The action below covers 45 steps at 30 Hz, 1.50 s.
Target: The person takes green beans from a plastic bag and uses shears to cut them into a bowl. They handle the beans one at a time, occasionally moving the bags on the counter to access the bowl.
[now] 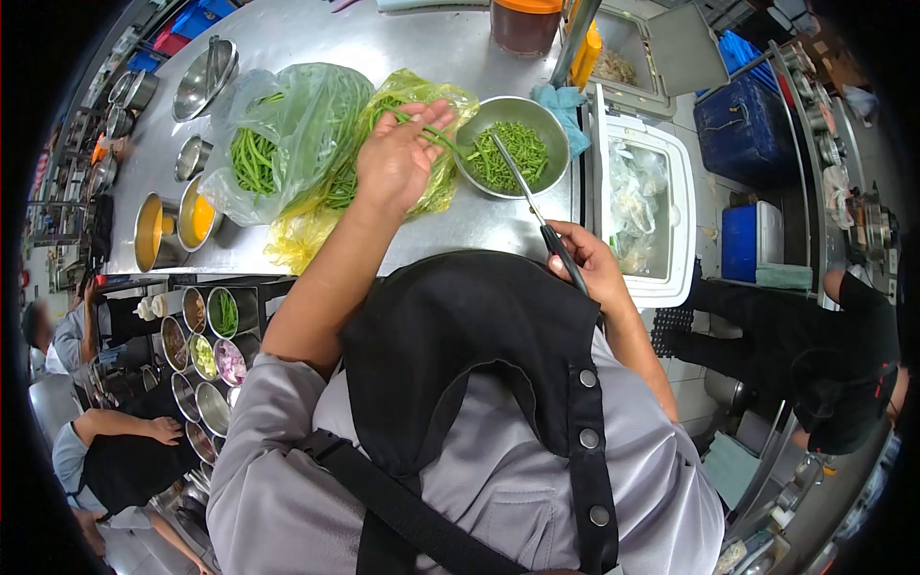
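Observation:
My left hand [398, 158] is palm up over a yellow plastic bag [436, 190], its fingers curled around a few long green beans [436, 137]. The beans' ends reach toward a steel bowl [562, 144] of short-cut green bean pieces [503, 171]. In my right hand [586, 264] is a black-handled tool with long, narrow metal blades, which looks like kitchen scissors [518, 171]. Its tip is over the bowl; whether the blades are apart cannot be made out. More whole beans show inside a clear plastic bag [316, 105] left of my left hand.
Steel bowls, two holding yellow-orange contents [199, 218], stand on the metal table [431, 43] at left. An orange-lidded container [525, 29] is at the back, and a blue cloth [565, 107] touches the bowl. A white bin [682, 192] is at right. Other people stand on both sides.

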{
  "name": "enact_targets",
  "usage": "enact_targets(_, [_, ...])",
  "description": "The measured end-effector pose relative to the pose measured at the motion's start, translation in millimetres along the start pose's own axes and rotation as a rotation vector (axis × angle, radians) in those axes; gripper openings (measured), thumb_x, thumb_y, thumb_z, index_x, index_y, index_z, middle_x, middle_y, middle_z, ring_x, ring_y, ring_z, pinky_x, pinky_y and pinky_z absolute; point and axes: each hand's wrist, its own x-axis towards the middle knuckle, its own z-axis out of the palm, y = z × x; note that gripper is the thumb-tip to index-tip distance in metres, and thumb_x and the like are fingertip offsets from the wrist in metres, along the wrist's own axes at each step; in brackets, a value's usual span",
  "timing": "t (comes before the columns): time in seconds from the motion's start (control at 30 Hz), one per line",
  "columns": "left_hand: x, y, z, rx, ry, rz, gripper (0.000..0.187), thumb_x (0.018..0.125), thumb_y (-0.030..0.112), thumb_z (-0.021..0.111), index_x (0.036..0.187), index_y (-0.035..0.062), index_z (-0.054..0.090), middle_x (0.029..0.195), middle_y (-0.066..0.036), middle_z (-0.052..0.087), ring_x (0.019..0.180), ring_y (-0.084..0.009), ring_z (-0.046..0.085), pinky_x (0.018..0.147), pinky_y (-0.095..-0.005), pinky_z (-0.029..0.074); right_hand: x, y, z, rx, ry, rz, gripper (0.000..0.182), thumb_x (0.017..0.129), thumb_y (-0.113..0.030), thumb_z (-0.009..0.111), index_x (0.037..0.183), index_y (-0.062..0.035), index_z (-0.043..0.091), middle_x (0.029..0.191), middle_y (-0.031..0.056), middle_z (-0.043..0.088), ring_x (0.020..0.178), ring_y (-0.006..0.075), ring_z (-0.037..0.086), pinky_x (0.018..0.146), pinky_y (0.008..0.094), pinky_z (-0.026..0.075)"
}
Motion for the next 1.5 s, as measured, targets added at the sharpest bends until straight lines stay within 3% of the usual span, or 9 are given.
enact_targets(0.13, [2, -1, -7, -0.259, 0.036, 0.056, 0.014, 0.094, -0.002, 0.044, 0.107, 0.0033, 0.045, 0.125, -0.027, 0.051, 0.121, -0.0409, 0.048, 0.097, -0.0502, 0.042, -1, -9, 3, 0.017, -0.058, -0.037, 0.052, 0.083, -0.015, 0.073, 0.129, -0.0008, 0.052, 0.075, -0.0084, 0.044, 0.068, 0.0004, 0.042, 0.062, 0.0154, 0.034])
enact_targets(0.67, [-4, -11, 0, -0.323, 0.018, 0.053, 0.014, 0.095, -0.003, 0.04, 0.109, 0.0008, 0.04, 0.123, -0.029, 0.049, 0.119, -0.0431, 0.049, 0.102, -0.0522, 0.042, 2, -4, 2, -0.035, -0.06, -0.037, 0.054, 0.083, -0.022, 0.074, 0.128, -0.0023, 0.053, 0.075, -0.0085, 0.042, 0.067, 0.0012, 0.04, 0.061, 0.0168, 0.033])
enact_targets(1.17, [-4, -11, -5, -0.365, 0.068, 0.086, 0.014, 0.096, -0.002, 0.038, 0.11, 0.0001, 0.039, 0.126, -0.03, 0.045, 0.122, -0.0442, 0.046, 0.106, -0.0527, 0.039, 2, -7, 1, -0.031, -0.081, -0.038, 0.053, 0.083, -0.017, 0.074, 0.129, -0.0015, 0.052, 0.075, -0.0091, 0.043, 0.067, 0.0, 0.041, 0.061, 0.0156, 0.033])
enact_targets(1.23, [-6, -10, -2, -0.338, 0.081, 0.07, 0.014, 0.097, -0.001, 0.036, 0.111, -0.0007, 0.038, 0.132, -0.03, 0.042, 0.126, -0.0436, 0.043, 0.108, -0.0507, 0.038, 3, -4, 1, -0.005, -0.079, -0.028, 0.051, 0.084, -0.017, 0.073, 0.128, -0.0014, 0.052, 0.075, -0.0092, 0.043, 0.067, -0.0002, 0.041, 0.06, 0.0154, 0.033])
enact_targets(1.37, [-5, -12, -3, -0.331, 0.074, 0.072, 0.014, 0.097, -0.001, 0.036, 0.111, -0.0008, 0.038, 0.132, -0.03, 0.042, 0.127, -0.0437, 0.042, 0.108, -0.0507, 0.037, 3, -6, 3, -0.023, -0.022, 0.061, 0.049, 0.085, -0.015, 0.072, 0.127, -0.0009, 0.052, 0.073, -0.0096, 0.044, 0.066, -0.0007, 0.042, 0.059, 0.015, 0.033])
enact_targets(1.5, [-5, -14, -5, -0.298, 0.085, 0.108, 0.014, 0.097, -0.001, 0.036, 0.111, -0.0003, 0.038, 0.13, -0.03, 0.043, 0.124, -0.0426, 0.046, 0.106, -0.0498, 0.04, 3, -6, 2, 0.061, -0.042, 0.006, 0.049, 0.085, -0.015, 0.072, 0.127, -0.0008, 0.052, 0.072, -0.0097, 0.044, 0.066, -0.0007, 0.042, 0.059, 0.0149, 0.033])
